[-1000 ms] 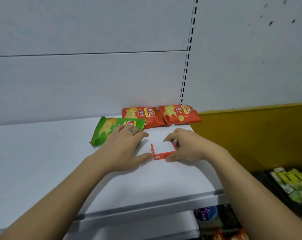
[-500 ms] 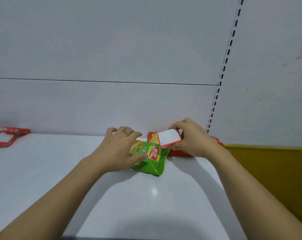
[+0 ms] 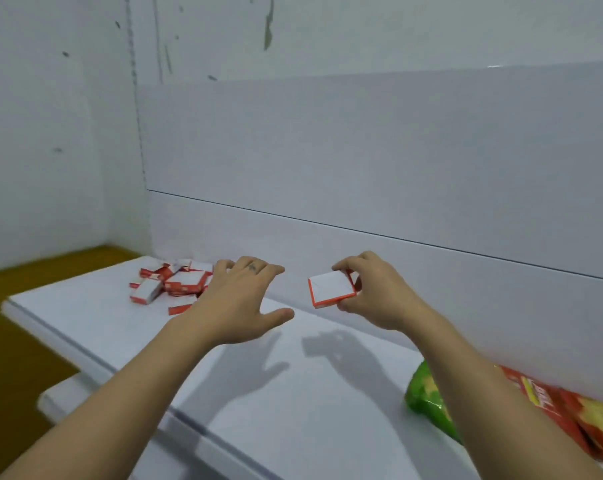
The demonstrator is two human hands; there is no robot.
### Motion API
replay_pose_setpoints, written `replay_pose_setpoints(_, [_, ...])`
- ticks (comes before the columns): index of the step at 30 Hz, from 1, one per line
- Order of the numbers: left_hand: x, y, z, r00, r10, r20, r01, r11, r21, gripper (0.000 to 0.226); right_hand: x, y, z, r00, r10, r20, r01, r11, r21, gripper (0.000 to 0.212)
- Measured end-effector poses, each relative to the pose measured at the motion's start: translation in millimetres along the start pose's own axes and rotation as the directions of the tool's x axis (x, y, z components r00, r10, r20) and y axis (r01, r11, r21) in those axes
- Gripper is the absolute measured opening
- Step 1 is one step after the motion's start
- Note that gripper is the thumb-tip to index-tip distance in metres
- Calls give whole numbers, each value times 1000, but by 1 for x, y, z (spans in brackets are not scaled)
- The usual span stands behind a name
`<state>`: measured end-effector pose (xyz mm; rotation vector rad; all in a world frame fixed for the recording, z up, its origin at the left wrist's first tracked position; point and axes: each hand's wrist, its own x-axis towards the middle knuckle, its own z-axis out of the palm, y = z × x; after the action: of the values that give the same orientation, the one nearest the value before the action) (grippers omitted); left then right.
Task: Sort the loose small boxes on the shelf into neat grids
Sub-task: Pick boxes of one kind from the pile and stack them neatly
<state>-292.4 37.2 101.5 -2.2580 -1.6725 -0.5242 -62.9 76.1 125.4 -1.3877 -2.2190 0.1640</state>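
The person stands at a white shelf (image 3: 293, 403) with both forearms stretched out over it. The right hand (image 3: 383, 296) grips a small box (image 3: 331, 289), white on its broad face with red edges, pinched between the thumb below and the curled fingers above. The box is lifted clear of the shelf and tilted, and the hand's shadow falls on the surface at about six o'clock from it. The left hand (image 3: 239, 301) holds nothing: palm down, fingers straight and spread, thumb pointing toward three o'clock, hovering above the shelf. The two hands are near each other but apart, with the held box in the gap between them.

At ten o'clock from the left hand lies a loose heap of boxes (image 3: 170, 284) of the same red-and-white kind, jumbled at all angles near the shelf's far left corner, close to the back panel (image 3: 362, 161). The left fingers hide the heap's right edge, and I cannot tell whether they touch it. At five o'clock from the right hand a green snack bag (image 3: 428, 400) lies on the shelf, partly behind the right forearm, with red snack bags (image 3: 577, 414) just beside it along the back panel
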Motion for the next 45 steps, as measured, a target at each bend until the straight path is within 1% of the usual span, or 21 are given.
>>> replay_pose_setpoints(6, [-39,-91,-27,993,-120,-3,120,992,46,70,46,-90,54,995,-99,7,99,994,46,53])
replay_pose_setpoints(11, [-66,-157,-32,989,-146,-29,147,987,66,69,72,-152,104,987,-156,47,154,987,35,52])
replay_pose_setpoints(14, [-75,-186,-28,985,-174,1,174,982,73,71,84,-175,130,984,-162,67,162,987,17,53])
replay_pose_setpoints(18, [-76,-210,-18,980,-190,63,187,981,49,73,98,-184,149,987,-136,83,136,991,6,53])
replay_pose_setpoints(24, [-43,-229,18,992,-130,-1,130,991,-15,70,130,-164,169,993,-99,64,99,995,13,51])
replay_pose_setpoints(28, [-8,-231,46,995,-97,31,98,995,-34,67,160,-135,179,995,-66,73,65,998,21,51])
replay_pose_setpoints(34, [58,-222,75,998,-24,56,27,998,-60,69,188,-84,179,999,-16,31,14,999,46,51])
replay_pose_setpoints(40, [104,-191,102,991,120,66,-114,989,-90,71,181,-35,163,994,108,-18,-108,994,34,52])
replay_pose_setpoints(42, [118,-181,111,985,165,56,-157,980,-122,71,175,-21,157,986,161,-37,-160,987,13,52])
replay_pose_setpoints(45, [133,-162,128,970,224,92,-203,959,-198,72,162,-5,153,970,238,-54,-238,971,3,52])
